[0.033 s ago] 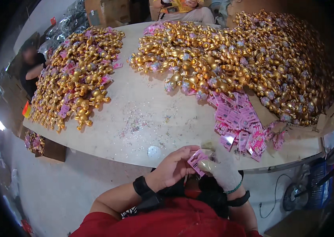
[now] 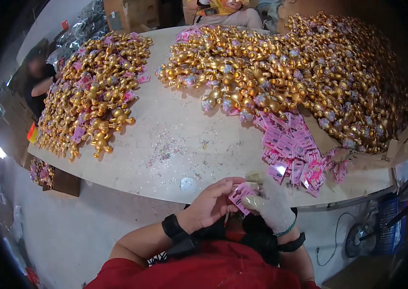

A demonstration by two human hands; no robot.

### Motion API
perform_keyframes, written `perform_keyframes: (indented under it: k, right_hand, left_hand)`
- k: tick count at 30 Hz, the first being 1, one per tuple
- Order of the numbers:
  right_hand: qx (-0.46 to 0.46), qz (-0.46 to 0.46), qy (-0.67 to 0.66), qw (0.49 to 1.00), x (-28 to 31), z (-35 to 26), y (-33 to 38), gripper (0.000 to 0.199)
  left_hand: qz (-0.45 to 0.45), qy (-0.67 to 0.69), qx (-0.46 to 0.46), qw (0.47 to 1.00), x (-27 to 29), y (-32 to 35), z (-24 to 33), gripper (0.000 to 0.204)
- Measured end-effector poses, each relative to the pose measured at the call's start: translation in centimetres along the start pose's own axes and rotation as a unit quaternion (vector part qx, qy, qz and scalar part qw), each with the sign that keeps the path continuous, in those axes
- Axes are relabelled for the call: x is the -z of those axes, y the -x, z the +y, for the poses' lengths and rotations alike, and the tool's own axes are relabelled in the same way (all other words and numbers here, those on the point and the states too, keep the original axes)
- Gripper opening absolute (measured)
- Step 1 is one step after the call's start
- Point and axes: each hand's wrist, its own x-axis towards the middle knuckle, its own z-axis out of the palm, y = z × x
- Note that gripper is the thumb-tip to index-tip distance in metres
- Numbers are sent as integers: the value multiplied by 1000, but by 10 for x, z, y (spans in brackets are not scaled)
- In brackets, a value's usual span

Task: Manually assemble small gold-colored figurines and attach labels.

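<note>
Close to my body, at the table's near edge, my two hands meet around a small pink card (image 2: 240, 196) with a hanger slot. My bare left hand (image 2: 209, 204) has its fingers curled against the card's left side. On the other side my right hand (image 2: 272, 204), in a pale glove, pinches the card. Anything behind the card is covered by my fingers. A heap of pink printed cards (image 2: 288, 144) lies beyond my right hand. Past it spreads a large pile of shiny gold figurines (image 2: 261, 72), some with glittery clear parts.
Another heap of gold figurines with pink cards (image 2: 93, 96) covers the table's left side. Glitter is scattered on the pale tabletop (image 2: 175, 111). A cardboard box (image 2: 64, 184) stands below left, a fan (image 2: 361, 239) below right. One person (image 2: 40, 84) is at left, another (image 2: 228, 14) across the table.
</note>
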Motion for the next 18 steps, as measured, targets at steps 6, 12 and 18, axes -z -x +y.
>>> perform_keyframes:
  k: [6, 12, 18]
  right_hand:
    - [24, -5, 43, 999, -6, -12, 3, 43]
    - [-115, 48, -163, 979, -3, -3, 5, 32]
    - [-102, 84, -194, 972, -6, 5, 8, 28]
  left_hand:
    - [3, -91, 23, 996, 10, 0, 0, 23]
    - [62, -144, -24, 987, 8, 3, 6, 15]
    - [53, -108, -54, 991, 0, 10, 31, 17]
